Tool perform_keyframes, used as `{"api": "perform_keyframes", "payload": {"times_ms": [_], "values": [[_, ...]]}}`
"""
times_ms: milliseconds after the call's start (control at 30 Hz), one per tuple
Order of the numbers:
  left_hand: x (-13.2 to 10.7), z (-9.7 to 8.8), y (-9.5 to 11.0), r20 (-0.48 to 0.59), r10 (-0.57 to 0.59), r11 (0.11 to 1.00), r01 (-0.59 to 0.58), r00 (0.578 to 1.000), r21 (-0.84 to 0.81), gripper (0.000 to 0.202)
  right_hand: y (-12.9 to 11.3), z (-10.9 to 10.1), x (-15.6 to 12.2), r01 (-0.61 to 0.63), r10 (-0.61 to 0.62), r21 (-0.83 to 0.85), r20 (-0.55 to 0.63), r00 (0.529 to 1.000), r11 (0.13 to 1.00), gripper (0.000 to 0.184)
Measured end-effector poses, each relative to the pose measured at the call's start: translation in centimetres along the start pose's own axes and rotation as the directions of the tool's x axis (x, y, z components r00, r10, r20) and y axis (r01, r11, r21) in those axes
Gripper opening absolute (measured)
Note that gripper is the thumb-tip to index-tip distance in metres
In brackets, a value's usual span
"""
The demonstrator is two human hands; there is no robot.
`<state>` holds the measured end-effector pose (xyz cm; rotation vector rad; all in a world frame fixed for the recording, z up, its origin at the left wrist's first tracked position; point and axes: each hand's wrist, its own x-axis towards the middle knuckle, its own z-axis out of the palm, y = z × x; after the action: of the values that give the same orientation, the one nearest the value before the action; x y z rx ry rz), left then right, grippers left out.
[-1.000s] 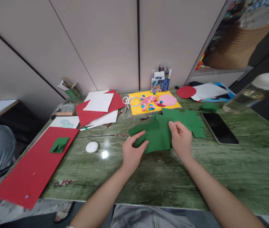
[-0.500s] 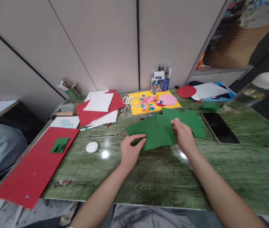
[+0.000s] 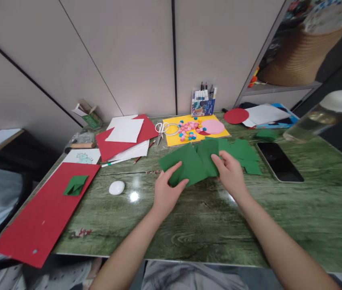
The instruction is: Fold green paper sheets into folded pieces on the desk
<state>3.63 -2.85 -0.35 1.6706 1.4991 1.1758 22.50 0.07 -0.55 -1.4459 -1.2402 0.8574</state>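
Observation:
A sheet of green paper (image 3: pixel 187 163) lies tilted just above the table, its right part raised in a fold. My left hand (image 3: pixel 168 189) grips its lower left edge, with the index finger stretched over the paper and the thumb near the lower edge. At the right side my right hand (image 3: pixel 233 171) pinches the paper, thumb on top and the other fingers behind it. Several green paper pieces (image 3: pixel 241 151) lie behind my right hand. A folded green paper (image 3: pixel 76 185) rests on a long red sheet (image 3: pixel 42 213) at the left.
A white oval object (image 3: pixel 117 187) sits left of my hands. Scissors (image 3: pixel 160 131) lie beside a yellow sheet (image 3: pixel 172 139) bearing small coloured balls (image 3: pixel 189 129). A phone (image 3: pixel 279 163) and a clear bottle (image 3: pixel 312 121) stand to the right. A marker pack (image 3: pixel 203 102) leans against the wall.
My right hand has moved slightly left and now has its thumb on the paper. The right part of the green paper has been folded up towards the left.

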Motion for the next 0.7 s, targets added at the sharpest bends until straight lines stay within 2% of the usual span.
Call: {"api": "perform_keyframes", "payload": {"times_ms": [100, 200, 567, 700], "values": [[-0.1, 0.1, -0.1, 0.010, -0.013, 1.000, 0.013, 1.000, -0.015, 0.048, 0.0, -0.3, 0.0, 0.087, -0.093, -0.095, -0.060, 0.994, 0.992, 0.031], [-0.2, 0.1, -0.1, 0.006, -0.016, 1.000, 0.016, 1.000, -0.016, 0.050, 0.0, -0.3, 0.1, 0.116, -0.126, -0.123, -0.074, 0.989, 0.986, 0.033], [0.2, -0.4, 0.0, -0.026, -0.001, 0.998, -0.001, 1.000, -0.057, 0.051, 0.3, -1.3, 0.8, 0.097, -0.106, -0.088, -0.109, 0.988, 0.991, 0.030], [0.5, -0.6, -0.2, -0.033, -0.015, 0.998, 0.013, 0.999, -0.067, 0.047, 1.1, -3.3, 2.4, 0.057, -0.066, -0.078, -0.112, 0.992, 0.995, 0.027]]}}
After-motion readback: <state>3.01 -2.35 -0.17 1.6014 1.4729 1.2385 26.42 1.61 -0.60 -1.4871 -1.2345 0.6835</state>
